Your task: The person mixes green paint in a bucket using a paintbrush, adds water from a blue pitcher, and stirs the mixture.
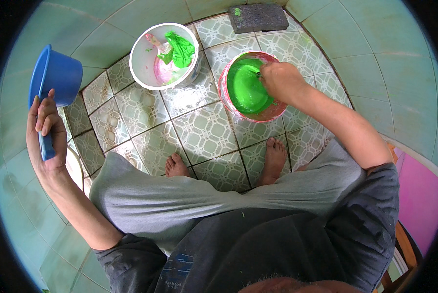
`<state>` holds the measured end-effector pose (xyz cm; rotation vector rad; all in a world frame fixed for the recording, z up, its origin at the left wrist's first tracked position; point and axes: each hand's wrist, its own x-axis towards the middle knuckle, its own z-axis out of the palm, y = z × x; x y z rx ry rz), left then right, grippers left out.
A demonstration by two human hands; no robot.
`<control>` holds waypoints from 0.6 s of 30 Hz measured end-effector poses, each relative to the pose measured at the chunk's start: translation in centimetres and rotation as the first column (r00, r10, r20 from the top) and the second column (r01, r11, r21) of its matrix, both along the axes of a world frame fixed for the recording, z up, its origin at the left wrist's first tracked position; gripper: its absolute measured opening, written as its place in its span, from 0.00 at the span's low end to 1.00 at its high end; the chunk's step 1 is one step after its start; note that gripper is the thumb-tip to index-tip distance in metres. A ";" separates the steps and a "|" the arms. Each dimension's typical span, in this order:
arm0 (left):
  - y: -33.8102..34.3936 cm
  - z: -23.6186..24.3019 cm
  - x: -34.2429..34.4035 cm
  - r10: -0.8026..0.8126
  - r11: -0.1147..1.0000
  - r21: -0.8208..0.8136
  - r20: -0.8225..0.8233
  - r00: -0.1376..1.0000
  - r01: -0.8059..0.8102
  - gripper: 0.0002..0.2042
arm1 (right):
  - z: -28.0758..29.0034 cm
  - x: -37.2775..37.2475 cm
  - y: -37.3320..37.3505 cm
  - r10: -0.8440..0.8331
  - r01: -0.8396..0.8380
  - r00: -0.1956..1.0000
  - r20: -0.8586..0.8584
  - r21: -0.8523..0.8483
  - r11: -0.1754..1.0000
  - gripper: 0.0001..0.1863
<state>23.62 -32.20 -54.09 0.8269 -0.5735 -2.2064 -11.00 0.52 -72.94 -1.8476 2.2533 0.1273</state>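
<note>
Nearest the camera, a dark T-shirt [268, 239] spreads across the near edge, with grey trousers [219, 195] beyond it and two bare feet [272, 163] on the patterned tile floor [204, 132]. At the left, the left hand [50, 127] has its fingers closed around the handle of a blue dipper [62, 75], which is held sideways with its mouth turned left. Farther right, the right hand [282, 83] reaches over the right side of a red-rimmed bucket [270, 113], its fingers pressed together, pinching a thin dark piece [259, 74]; the rest of that piece is hidden. Bright green liquid [248, 93] lies inside this bucket. To its left and slightly farther off stands a white bucket [140, 58] holding a crumpled green cloth [182, 51] and pinkish smears. At the far wall lies a dark block [258, 19] with a green spot.
</note>
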 end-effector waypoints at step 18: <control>0.5 0.4 -0.3 0.003 1.000 0.029 -0.023 1.000 -0.003 0.19 | 0.5 1.8 -0.3 0.006 -0.101 0.937 0.348 0.256 0.961 0.14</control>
